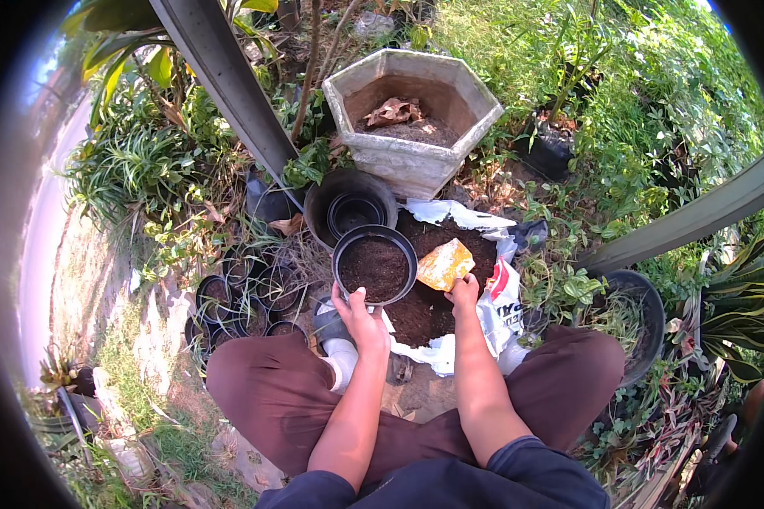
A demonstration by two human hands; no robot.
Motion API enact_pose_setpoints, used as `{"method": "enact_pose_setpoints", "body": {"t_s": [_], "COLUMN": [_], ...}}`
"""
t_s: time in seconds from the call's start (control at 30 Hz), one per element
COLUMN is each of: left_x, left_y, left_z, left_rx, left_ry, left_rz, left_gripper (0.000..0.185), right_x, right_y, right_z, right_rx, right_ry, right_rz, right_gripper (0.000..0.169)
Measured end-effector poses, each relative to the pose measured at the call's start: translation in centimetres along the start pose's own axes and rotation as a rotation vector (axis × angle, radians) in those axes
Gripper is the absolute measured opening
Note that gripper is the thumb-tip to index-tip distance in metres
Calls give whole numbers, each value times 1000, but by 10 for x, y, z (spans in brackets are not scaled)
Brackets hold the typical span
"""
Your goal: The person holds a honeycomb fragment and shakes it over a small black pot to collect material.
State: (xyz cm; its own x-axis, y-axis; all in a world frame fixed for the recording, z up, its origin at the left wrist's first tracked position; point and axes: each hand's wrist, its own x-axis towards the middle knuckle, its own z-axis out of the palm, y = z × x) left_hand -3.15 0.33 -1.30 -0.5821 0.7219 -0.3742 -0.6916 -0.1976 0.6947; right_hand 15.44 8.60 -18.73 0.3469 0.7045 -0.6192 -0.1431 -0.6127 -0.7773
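My left hand (363, 321) grips the near rim of a round black plastic pot (374, 264) filled with dark soil. In my right hand (463, 294) is a flat yellow-orange piece (447, 263) with white patches, its material unclear, pinched at its lower right corner. That piece is held over an opened white plastic sack (500, 312) bearing printed writing. Dark loose soil (420, 318) fills the sack. Just beyond the held pot stands a larger dark pot (318, 210) with smaller black pots (355, 213) nested inside.
A hexagonal concrete planter (407, 162) with soil and a dry leaf stands ahead. Several small black pots (216, 299) cluster at left. A black tub (652, 324) of cut grass lies right. Metal posts (229, 83) slant in at both sides. At far right, part of another person (752, 404) shows.
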Motion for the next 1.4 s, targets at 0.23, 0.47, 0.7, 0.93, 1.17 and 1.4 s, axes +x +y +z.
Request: {"method": "enact_pose_setpoints", "body": {"t_s": [0.23,0.47,0.7,0.93,1.17,1.4], "left_x": [9,8,0,-11,-11,-18], "left_y": [-2,-1,3,9,9,15], "left_z": [-7,4,12,17,10,14], "left_rx": [22,15,-7,-27,-59,-78], "left_ry": [-8,-3,-11,18,8,-1], "left_rz": [-10,-50,-66,-94,-78,-94], "left_gripper": [67,68,66,64,63,62], "right_x": [11,10,-11,-27,-39,-45], "right_y": [12,16,5,-8,-12,-21], "right_z": [27,9,-15,-29,-34,-39], "right_rx": [-45,37,154,120,206,158], "right_ry": [-55,-162,-170,-187,-102,-163], "right_rz": [-28,84,0,-43,-82,-150], "right_gripper": [19,21,25,25,24,25]}}
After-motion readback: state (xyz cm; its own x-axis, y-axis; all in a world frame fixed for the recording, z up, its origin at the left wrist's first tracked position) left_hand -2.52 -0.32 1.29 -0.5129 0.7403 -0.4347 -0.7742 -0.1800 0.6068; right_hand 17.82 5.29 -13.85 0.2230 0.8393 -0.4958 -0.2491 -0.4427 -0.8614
